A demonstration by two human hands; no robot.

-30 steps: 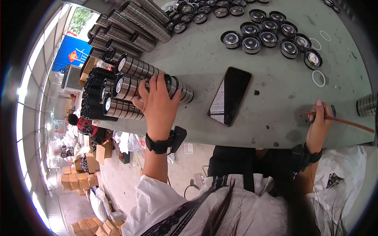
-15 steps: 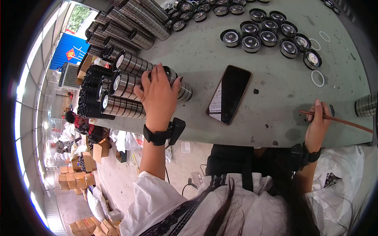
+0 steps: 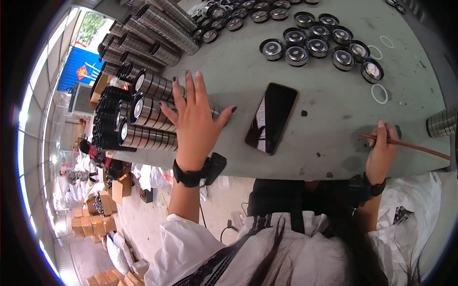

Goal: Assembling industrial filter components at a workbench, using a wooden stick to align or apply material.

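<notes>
A: Our left hand [image 3: 193, 126] lies spread flat on the bearing rolls [image 3: 148, 112], at the surface's [image 3: 324, 119] left edge.

B: Heavy, slick steel, we judge; grip a roll around its middle. Right hand [image 3: 381, 152] pinches a rod [image 3: 410, 144].

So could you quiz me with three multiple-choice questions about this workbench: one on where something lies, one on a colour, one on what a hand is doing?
1. Where does the phone lie?
A. between the two hands
B. on the floor
C. atop the bearing stacks

2. What colour is the thin rod?
A. reddish-brown
B. blue
C. white

3. How is the left hand?
A. clenched in a fist
B. fingers spread over the rolls of bearings
C. holding the phone

Answers: 1 A, it lies flat on the table between them. 2 A, the right hand grips it. 3 B, the palm faces down, fingers apart.
</notes>
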